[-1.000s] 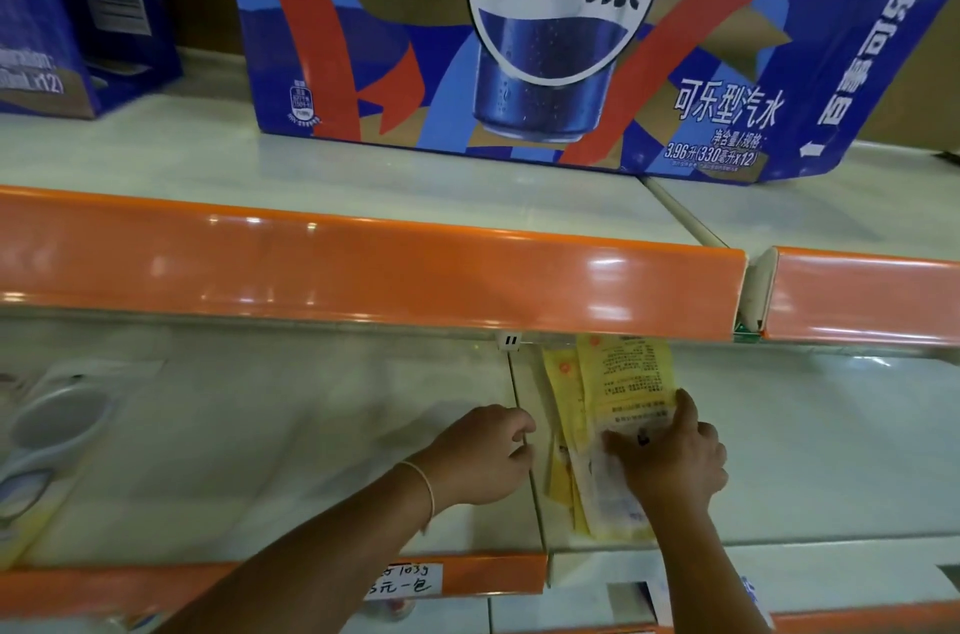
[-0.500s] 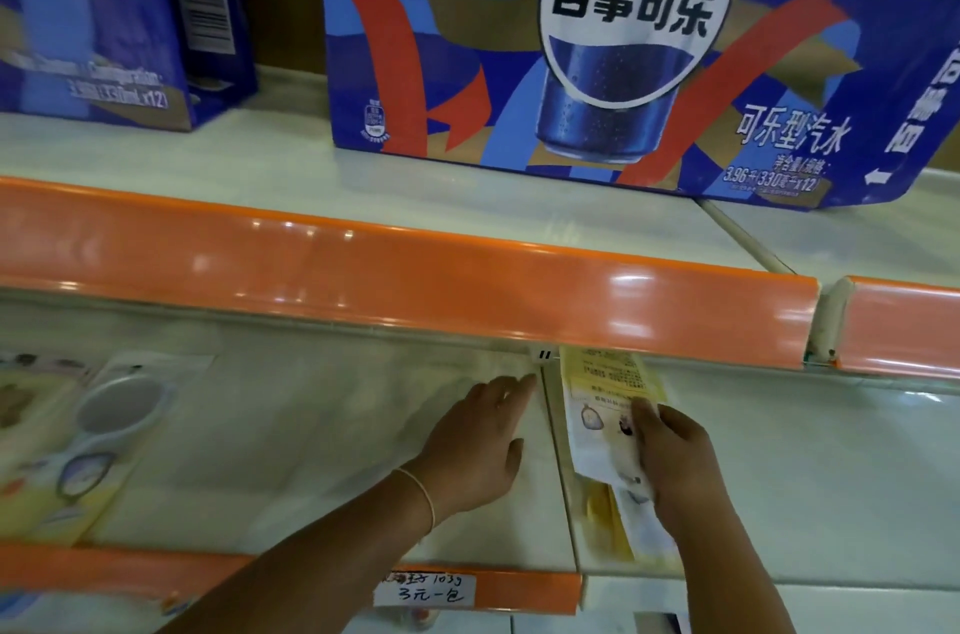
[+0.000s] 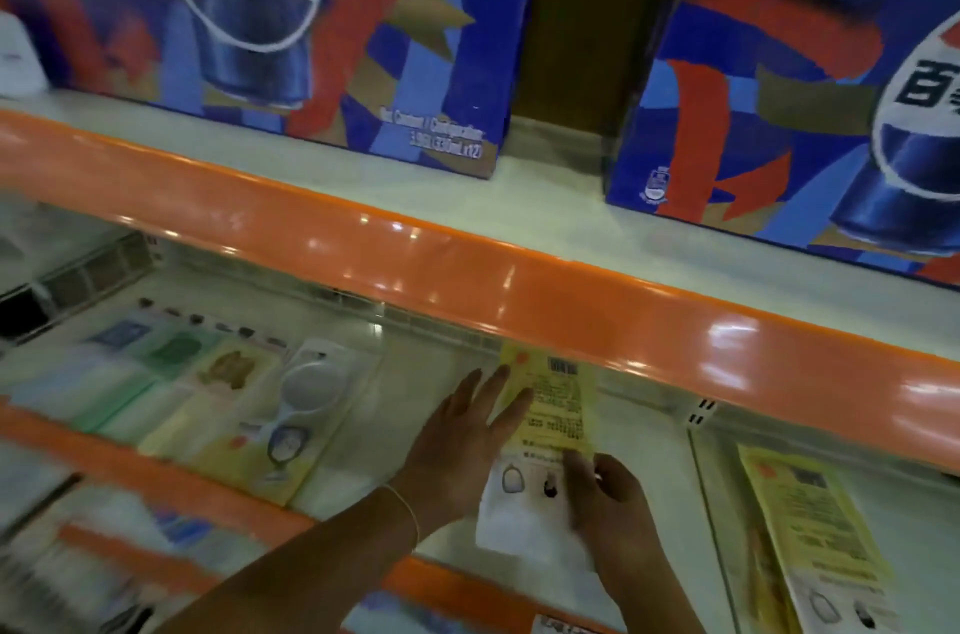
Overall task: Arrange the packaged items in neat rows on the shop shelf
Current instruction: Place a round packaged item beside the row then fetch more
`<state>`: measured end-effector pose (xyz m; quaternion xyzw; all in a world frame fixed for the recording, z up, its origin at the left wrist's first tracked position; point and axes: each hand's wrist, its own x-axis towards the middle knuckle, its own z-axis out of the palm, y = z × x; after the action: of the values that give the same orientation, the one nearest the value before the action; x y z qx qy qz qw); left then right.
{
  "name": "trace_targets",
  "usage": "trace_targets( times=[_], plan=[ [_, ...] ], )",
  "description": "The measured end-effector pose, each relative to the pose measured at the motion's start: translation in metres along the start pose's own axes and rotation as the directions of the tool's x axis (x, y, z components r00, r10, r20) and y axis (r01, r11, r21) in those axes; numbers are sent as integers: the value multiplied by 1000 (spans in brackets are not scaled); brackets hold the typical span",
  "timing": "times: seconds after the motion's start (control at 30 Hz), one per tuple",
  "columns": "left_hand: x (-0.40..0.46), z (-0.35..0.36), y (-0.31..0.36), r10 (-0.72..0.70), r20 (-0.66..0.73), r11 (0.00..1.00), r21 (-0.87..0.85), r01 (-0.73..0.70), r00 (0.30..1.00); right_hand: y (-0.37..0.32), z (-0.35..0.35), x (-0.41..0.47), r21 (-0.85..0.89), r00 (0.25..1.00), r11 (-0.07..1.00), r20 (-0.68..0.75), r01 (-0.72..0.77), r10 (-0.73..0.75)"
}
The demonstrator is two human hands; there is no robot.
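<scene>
A flat yellow-and-white packet (image 3: 558, 405) lies back side up on the white lower shelf (image 3: 415, 405), just under the orange shelf edge. My right hand (image 3: 608, 498) holds its lower right part, fingers curled over it. My left hand (image 3: 457, 436) lies flat beside it, straight fingers touching the packet's left edge. To the left a row of similar flat packets (image 3: 234, 394) lies side by side on the same shelf. Another yellow packet (image 3: 800, 509) rests on the shelf section to the right.
The orange front strip (image 3: 519, 290) of the upper shelf overhangs the work area. Large blue cola cartons (image 3: 311, 25) stand on that upper shelf. A lower orange shelf edge (image 3: 171, 483) with a price tag runs in front of my arms.
The view has swung left. My right hand carried one packet leftward off the pile, which now lies at the right. My left hand has spread flat against the packet's left edge.
</scene>
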<state>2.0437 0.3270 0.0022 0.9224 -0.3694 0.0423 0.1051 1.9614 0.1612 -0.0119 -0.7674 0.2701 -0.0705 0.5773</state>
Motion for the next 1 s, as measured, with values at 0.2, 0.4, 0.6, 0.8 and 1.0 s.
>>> trace_targets(
  times=[0.2, 0.4, 0.6, 0.8, 1.0],
  plan=[
    [-41, 25, -92, 151, -148, 984, -69, -162, 977, -16, 71, -4, 34, 987, 998, 156, -47, 41],
    [-71, 11, -147, 169, -224, 984, -9, -176, 960, -30, 130, -18, 78, 970, 992, 227, -103, 83],
    [-92, -2, -194, 114, -234, 971, -181, -158, 965, -53, 165, -33, 167, 969, 985, 248, -53, 10],
    [-96, -19, -211, -14, -372, 895, -418, -155, 928, -48, 182, -35, 27, 980, 993, 159, 112, -115],
    [-86, -42, -197, -190, -356, 827, -561, -46, 915, -70, 195, -41, -26, 955, 955, 42, 296, -295]
  ],
)
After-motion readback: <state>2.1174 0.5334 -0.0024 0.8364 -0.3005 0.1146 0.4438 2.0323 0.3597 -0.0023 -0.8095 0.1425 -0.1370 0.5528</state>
